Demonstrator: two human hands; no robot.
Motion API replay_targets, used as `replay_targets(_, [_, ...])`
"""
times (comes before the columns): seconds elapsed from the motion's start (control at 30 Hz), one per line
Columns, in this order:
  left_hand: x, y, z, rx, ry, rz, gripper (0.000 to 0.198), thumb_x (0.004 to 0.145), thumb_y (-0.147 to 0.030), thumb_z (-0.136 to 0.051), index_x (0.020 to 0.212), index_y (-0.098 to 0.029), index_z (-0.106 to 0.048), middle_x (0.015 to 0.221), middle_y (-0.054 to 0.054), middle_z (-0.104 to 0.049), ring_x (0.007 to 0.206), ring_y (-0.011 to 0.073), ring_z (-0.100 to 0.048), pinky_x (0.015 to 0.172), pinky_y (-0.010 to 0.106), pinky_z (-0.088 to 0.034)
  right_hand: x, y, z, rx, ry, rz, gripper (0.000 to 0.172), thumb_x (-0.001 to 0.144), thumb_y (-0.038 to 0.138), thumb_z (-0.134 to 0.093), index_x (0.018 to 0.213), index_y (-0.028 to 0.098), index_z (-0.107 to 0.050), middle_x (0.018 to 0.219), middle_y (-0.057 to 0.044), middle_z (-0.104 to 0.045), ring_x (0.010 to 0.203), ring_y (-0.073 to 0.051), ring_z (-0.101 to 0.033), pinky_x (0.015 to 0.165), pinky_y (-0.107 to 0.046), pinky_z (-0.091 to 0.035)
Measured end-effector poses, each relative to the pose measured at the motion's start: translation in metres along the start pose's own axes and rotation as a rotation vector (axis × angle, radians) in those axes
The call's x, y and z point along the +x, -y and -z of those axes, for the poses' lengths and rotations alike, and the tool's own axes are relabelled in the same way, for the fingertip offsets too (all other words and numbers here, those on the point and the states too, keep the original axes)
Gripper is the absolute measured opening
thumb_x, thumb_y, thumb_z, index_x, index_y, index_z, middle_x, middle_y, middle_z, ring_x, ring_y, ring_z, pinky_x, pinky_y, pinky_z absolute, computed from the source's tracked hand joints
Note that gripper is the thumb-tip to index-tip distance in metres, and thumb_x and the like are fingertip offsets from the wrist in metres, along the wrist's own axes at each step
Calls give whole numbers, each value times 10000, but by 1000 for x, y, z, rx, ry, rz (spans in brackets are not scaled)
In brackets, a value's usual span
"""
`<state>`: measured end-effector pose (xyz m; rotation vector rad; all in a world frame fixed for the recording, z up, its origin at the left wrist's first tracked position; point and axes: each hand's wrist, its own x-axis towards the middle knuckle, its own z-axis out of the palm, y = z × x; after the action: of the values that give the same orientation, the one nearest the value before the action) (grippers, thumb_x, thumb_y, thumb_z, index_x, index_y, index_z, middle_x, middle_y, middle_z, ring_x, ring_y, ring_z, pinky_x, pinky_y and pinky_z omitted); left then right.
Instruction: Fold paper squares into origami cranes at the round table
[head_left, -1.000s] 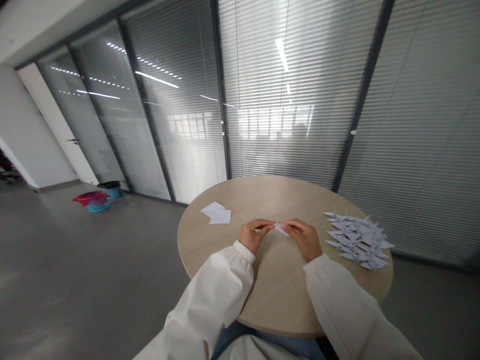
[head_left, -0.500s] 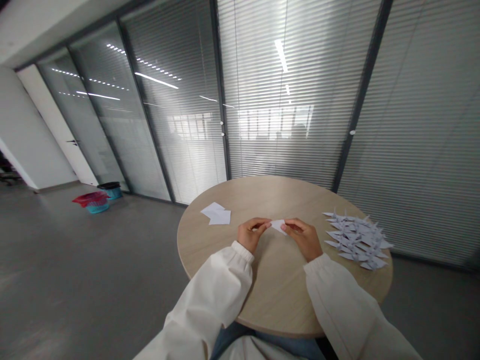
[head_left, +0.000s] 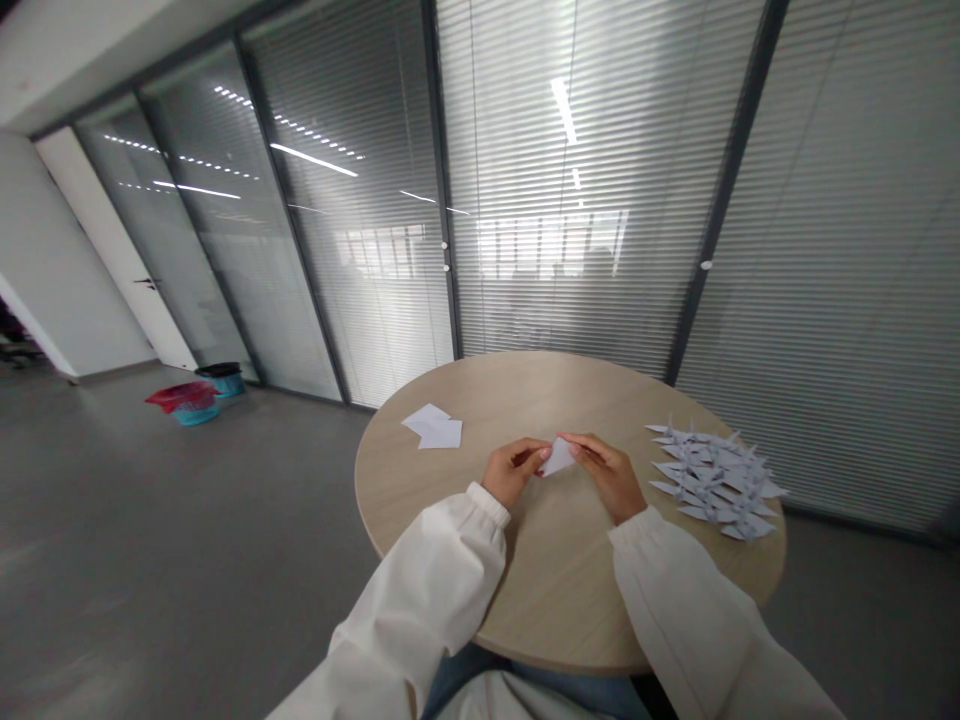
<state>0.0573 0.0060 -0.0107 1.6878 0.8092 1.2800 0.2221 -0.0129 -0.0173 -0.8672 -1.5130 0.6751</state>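
Note:
Between my two hands is a small piece of folded white paper (head_left: pixel 557 458), held over the middle of the round table. My left hand (head_left: pixel 515 470) pinches its left side between thumb and fingers. On the right side, my right hand (head_left: pixel 606 473) grips the paper near its upper edge, fingers closed. White sheets of paper (head_left: pixel 439 430) lie overlapping to the left of my hands. A dense cluster of folded paper cranes (head_left: pixel 716 480) covers the right part of the table.
The round wooden table (head_left: pixel 555 610) has its near edge at my lap. Beyond it stands a glass partition with blinds (head_left: pixel 577 300). Two bins are on the floor at left, one with a red liner (head_left: pixel 184 400), the other with a black liner (head_left: pixel 219 371).
My left hand has shifted slightly right, closer to my right hand. The folded paper has turned between my fingers, and its shape looks more like a diamond now.

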Motion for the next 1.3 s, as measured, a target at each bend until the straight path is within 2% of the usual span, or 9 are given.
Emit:
replay_targets(0.1, [0,4,-1,-7,12,5,384,688,-469,-632,822,-111,-667,691,50,-656,571,110,-569,568,237,-494,0,2,0,27,34,-24,308,817,414,-524,997,203,-658,1007,-64,-647,921,-192,-589,786,-295,-469])
replay_targets(0.23, [-1,3,0,102,-37,-68,290,735,-356,-609,901,-122,-649,767,61,-677,673,124,-607,645,237,-492,1,3,-2,68,37,-74,299,781,419,-570,954,187,-645,934,-56,-656,831,-183,-606,726,-288,-483])
replay_targets(0.33, [-2,1,2,195,-46,-117,254,760,-273,-579,971,-144,-637,797,48,-684,720,120,-619,678,225,-487,1,1,-4,81,43,-71,294,755,432,-596,895,176,-631,871,-51,-654,809,-183,-606,735,-295,-481])
replay_targets(0.4, [-3,-1,3,252,-46,-137,210,771,-251,-559,933,-158,-654,837,50,-686,755,124,-620,682,224,-488,2,-1,-4,88,35,-73,303,730,437,-621,882,176,-612,862,-52,-647,818,-187,-602,745,-301,-479])
replay_targets(0.63, [-4,-1,3,338,-107,-236,150,760,-259,-574,809,-158,-674,796,58,-675,732,127,-601,636,219,-486,1,0,-5,125,102,-153,325,700,471,-638,838,179,-595,805,-44,-646,754,-181,-599,680,-283,-477])
replay_targets(0.9, [-5,-5,5,475,-87,-352,221,810,-327,-530,807,-160,-674,735,61,-645,691,131,-558,658,252,-464,0,-5,-4,126,104,-176,360,736,510,-596,814,161,-635,755,-32,-651,718,-180,-592,665,-276,-463])
replay_targets(1.13, [-6,-4,7,543,-69,-429,251,848,-329,-472,812,-159,-653,724,63,-621,720,143,-539,699,275,-436,-1,-4,-6,170,117,-189,411,707,559,-599,826,171,-666,756,-47,-666,704,-197,-606,654,-298,-485])
replay_targets(1.3, [-7,-6,7,568,-45,-466,238,857,-304,-454,829,-157,-640,746,69,-611,740,149,-525,707,276,-430,-1,-2,-8,98,74,-169,447,695,584,-590,826,168,-686,708,-55,-668,693,-212,-613,624,-305,-496])
